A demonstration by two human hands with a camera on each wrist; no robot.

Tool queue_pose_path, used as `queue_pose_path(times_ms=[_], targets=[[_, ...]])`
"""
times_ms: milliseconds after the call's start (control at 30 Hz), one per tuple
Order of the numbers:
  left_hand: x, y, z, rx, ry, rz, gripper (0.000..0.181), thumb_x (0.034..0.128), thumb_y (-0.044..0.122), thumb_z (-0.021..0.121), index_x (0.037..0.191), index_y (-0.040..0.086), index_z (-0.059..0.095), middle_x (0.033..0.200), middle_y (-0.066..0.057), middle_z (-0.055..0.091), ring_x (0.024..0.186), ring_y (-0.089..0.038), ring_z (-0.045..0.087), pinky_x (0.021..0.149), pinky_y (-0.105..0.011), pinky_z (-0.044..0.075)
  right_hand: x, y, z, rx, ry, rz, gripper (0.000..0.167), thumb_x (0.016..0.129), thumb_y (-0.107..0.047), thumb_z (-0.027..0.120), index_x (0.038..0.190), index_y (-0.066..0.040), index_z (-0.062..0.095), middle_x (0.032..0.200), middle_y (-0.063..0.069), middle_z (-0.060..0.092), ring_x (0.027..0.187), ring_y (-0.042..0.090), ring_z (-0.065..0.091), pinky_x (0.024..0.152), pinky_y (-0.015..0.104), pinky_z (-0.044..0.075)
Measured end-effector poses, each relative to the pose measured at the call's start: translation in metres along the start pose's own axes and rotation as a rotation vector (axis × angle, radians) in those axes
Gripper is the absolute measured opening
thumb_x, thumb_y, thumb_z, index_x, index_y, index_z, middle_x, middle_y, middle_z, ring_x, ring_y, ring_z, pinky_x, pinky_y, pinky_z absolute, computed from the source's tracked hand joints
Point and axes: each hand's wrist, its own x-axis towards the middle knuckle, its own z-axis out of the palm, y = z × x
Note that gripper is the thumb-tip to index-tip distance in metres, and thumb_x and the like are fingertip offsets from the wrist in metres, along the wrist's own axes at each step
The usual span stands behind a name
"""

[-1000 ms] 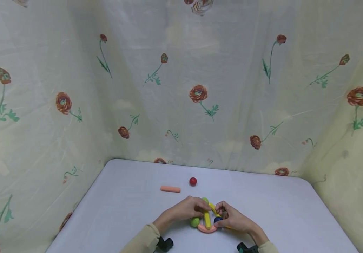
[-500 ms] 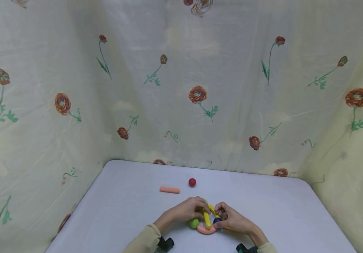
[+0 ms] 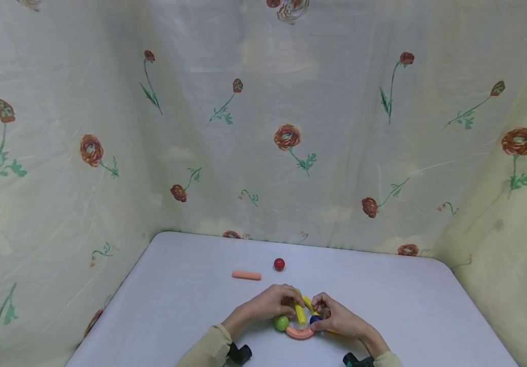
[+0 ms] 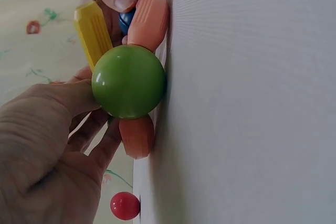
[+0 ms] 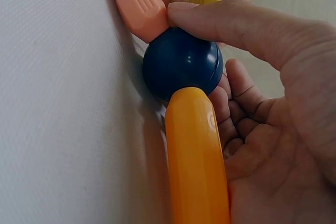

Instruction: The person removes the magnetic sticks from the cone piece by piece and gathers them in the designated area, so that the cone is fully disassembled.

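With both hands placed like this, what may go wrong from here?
The yellow stick in the left hand has its near end free in the air, so it might swing or slip.
The right hand pinches the blue ball, where the pink curved piece and orange stick meet; uneven pressure could push them apart.
The red ball lies loose on the table, and a bump might set it rolling.
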Motion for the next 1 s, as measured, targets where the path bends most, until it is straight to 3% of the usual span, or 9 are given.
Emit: queue_pose_path(times_ms=[400, 767, 1000], targets=[[-0.0009, -0.0005, 0.0003, -0.165, 0.067, -0.035, 0.024, 0.0855, 0.012, 0.072, 0.109, 0.017, 0.070, 0.116, 0.010, 0.066, 0.109, 0.001, 0.057, 0.097, -0.021, 0.046, 0.0020, 0.0014, 0.0000, 0.007, 0.009, 0.010, 0.053, 0.080, -0.014, 0.078, 0.116, -0.002, 0.042, 0.108, 0.009, 0.046, 0.090, 0.020, 0.042, 0.069, 0.024, 0.038], [-0.0003, 0.0009, 0.0029, -0.134, 0.084, -0.049, 0.024, 0.0846, 0.015, 0.072, 0.108, 0.016, 0.070, 0.112, 0.008, 0.068, 0.103, 0.002, 0.058, 0.094, -0.021, 0.048, 0.0002, 0.0014, 0.0005, 0.015, -0.003, -0.015, 0.052, 0.080, -0.012, 0.077, 0.116, -0.002, 0.041, 0.107, 0.009, 0.046, 0.091, 0.020, 0.041, 0.070, 0.022, 0.039], [-0.0010, 0.0029, 0.0029, -0.168, 0.101, -0.082, 0.023, 0.0849, 0.014, 0.072, 0.108, 0.016, 0.069, 0.111, 0.007, 0.068, 0.102, -0.002, 0.061, 0.093, -0.021, 0.049, -0.0002, 0.0004, 0.0003, 0.014, 0.001, -0.007, 0.049, 0.081, -0.012, 0.076, 0.115, -0.003, 0.042, 0.108, 0.008, 0.046, 0.091, 0.021, 0.042, 0.071, 0.023, 0.039]])
